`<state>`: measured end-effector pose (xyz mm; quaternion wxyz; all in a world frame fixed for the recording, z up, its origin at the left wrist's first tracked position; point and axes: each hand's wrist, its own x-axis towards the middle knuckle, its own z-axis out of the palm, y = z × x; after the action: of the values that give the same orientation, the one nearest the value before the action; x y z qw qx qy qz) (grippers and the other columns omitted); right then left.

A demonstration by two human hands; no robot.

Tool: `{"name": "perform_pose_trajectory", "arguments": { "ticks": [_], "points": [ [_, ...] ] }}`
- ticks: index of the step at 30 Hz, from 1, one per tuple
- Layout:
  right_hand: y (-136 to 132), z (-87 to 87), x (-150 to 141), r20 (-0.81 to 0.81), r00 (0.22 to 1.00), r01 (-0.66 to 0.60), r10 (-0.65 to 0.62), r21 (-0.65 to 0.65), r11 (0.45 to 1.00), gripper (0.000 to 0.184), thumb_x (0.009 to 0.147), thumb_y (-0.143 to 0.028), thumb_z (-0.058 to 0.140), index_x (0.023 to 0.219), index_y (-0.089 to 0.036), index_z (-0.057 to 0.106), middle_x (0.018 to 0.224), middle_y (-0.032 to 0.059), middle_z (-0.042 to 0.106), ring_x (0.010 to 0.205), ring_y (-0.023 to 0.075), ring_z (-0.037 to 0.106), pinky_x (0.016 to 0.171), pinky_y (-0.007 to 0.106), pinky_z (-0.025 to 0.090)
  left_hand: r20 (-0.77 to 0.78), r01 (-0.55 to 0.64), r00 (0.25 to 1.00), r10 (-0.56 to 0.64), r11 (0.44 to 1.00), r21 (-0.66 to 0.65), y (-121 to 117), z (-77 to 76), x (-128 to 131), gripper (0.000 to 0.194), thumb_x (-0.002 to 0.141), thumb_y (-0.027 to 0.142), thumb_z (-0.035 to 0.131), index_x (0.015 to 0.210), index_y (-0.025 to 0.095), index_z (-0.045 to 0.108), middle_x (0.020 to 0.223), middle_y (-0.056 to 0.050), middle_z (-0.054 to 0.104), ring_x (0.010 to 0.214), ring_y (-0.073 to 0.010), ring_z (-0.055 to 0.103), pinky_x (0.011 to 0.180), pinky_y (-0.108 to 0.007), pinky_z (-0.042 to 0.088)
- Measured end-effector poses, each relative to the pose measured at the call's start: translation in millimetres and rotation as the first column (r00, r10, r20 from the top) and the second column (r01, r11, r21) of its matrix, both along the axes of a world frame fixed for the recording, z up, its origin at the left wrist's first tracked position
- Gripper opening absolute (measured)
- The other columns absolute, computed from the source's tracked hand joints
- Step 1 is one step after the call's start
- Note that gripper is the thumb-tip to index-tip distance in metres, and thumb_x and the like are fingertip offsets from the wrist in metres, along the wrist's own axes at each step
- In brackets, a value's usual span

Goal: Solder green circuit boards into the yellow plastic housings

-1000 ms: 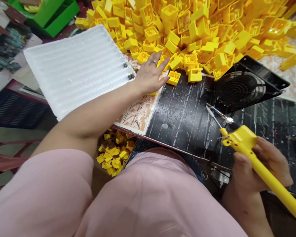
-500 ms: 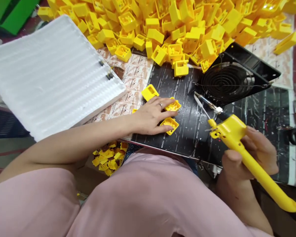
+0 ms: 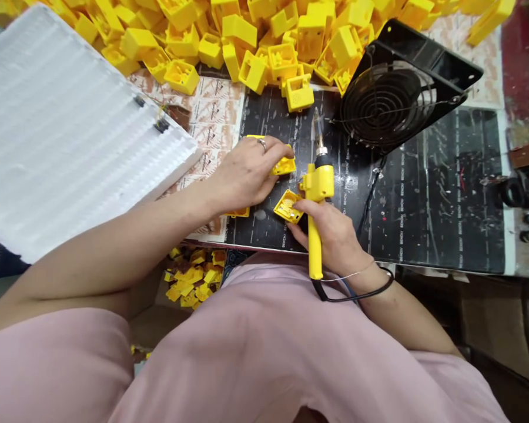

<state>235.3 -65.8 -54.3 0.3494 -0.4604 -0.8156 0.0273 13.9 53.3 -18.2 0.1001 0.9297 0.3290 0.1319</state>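
My right hand (image 3: 335,232) has the yellow soldering gun (image 3: 320,182) in its grip, the metal tip pointing away from me. Its thumb and a finger also pinch a small open yellow plastic case (image 3: 288,207) with parts inside. Over to the left, my left hand (image 3: 247,170), a ring on one finger, has its fingers bent round a second yellow case (image 3: 285,165). Parts of other yellow cases show from beneath and beside the left hand, including one case edge (image 3: 238,212) under its wrist. A black cable leaves the soldering gun's handle past my right wrist.
A large heap of yellow cases (image 3: 238,32) lies along the far side. A black fan (image 3: 383,100) stands at the back right of the black work mat (image 3: 432,194). A white foam sheet (image 3: 83,129) is on the left. Below the table edge are more yellow pieces (image 3: 196,282).
My right hand has brought the soldering gun left and turned it upright in view, and now pinches a case. My left hand's spread fingers have bent round another case. The view has shifted.
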Motion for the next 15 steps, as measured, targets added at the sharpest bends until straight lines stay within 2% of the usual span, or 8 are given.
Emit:
{"name": "perform_pose_trajectory", "arguments": {
  "ticks": [3, 6, 9, 12, 13, 15],
  "points": [
    [-6, 7.4, 12, -0.011, 0.999, 0.036, -0.035, 0.027, 0.999, 0.027, 0.101, -0.024, 0.07, 0.127, -0.025, 0.061, 0.084, -0.0012, 0.069, 0.074, 0.0188, 0.071, 0.07, 0.032, 0.058, 0.055, 0.045, 0.997, -0.045, 0.999, -0.001, -23, 8.4, -14, 0.054, 0.096, 0.023, 0.055, 0.149, 0.015, 0.053, 0.15, -0.017, 0.063, 0.142, -0.0324, 0.06, 0.116, -0.05, 0.051],
    [-16, 20.4, 32, 0.091, 0.996, 0.014, -0.017, 0.027, 1.0, 0.037, 0.101, -0.042, 0.075, 0.129, -0.024, 0.06, 0.083, 0.0001, 0.07, 0.069, 0.0192, 0.068, 0.066, 0.034, 0.053, 0.018, 0.165, 0.986, -0.165, 0.986, -0.031, -54, 7.8, -25, 0.057, 0.099, 0.021, 0.052, 0.155, 0.015, 0.045, 0.153, -0.019, 0.061, 0.145, -0.0298, 0.059, 0.126, -0.053, 0.042],
    [-20, 29.1, 41, 0.198, 0.977, -0.081, 0.081, -0.009, 0.997, 0.046, 0.101, -0.061, 0.065, 0.13, -0.025, 0.059, 0.086, 0.0016, 0.071, 0.075, 0.0217, 0.069, 0.074, 0.038, 0.053, -0.034, 0.19, 0.981, -0.193, 0.979, -0.07, -76, 2.5, -30, 0.061, 0.102, 0.018, 0.049, 0.162, 0.015, 0.036, 0.155, -0.02, 0.061, 0.144, -0.0281, 0.06, 0.134, -0.06, 0.026],
    [-16, 29.3, 41, 0.161, 0.962, -0.209, 0.222, -0.093, 0.974, 0.048, 0.103, -0.061, 0.062, 0.134, -0.025, 0.056, 0.104, 0.0065, 0.076, 0.103, 0.0278, 0.074, 0.092, 0.045, 0.056, -0.053, 0.126, 0.99, -0.131, 0.988, -0.084, -80, 4.8, -37, 0.069, 0.104, 0.033, 0.054, 0.167, 0.017, 0.03, 0.165, -0.021, 0.051, 0.153, -0.0335, 0.051, 0.134, -0.065, 0.024],
    [-14, 27.8, 41, 0.127, 0.953, -0.261, 0.275, -0.121, 0.958, 0.044, 0.104, -0.056, 0.064, 0.134, -0.024, 0.056, 0.108, 0.0071, 0.077, 0.108, 0.0277, 0.074, 0.096, 0.046, 0.057, -0.07, 0.086, 0.993, -0.092, 0.994, -0.073, -78, 7.3, -42, 0.071, 0.104, 0.039, 0.056, 0.167, 0.017, 0.031, 0.167, -0.021, 0.048, 0.154, -0.0358, 0.049, 0.132, -0.066, 0.027],
    [-10, 23.9, 42, 0.063, 0.937, -0.33, 0.343, -0.151, 0.932, 0.034, 0.104, -0.039, 0.069, 0.133, -0.024, 0.056, 0.108, 0.005, 0.077, 0.106, 0.0243, 0.075, 0.099, 0.043, 0.059, -0.128, -0.017, 0.992, 0.01, 0.999, -0.047, -72, 12.0, -53, 0.07, 0.104, 0.046, 0.056, 0.165, 0.016, 0.038, 0.165, -0.021, 0.05, 0.151, -0.0386, 0.051, 0.127, -0.064, 0.038]
  ]
}}
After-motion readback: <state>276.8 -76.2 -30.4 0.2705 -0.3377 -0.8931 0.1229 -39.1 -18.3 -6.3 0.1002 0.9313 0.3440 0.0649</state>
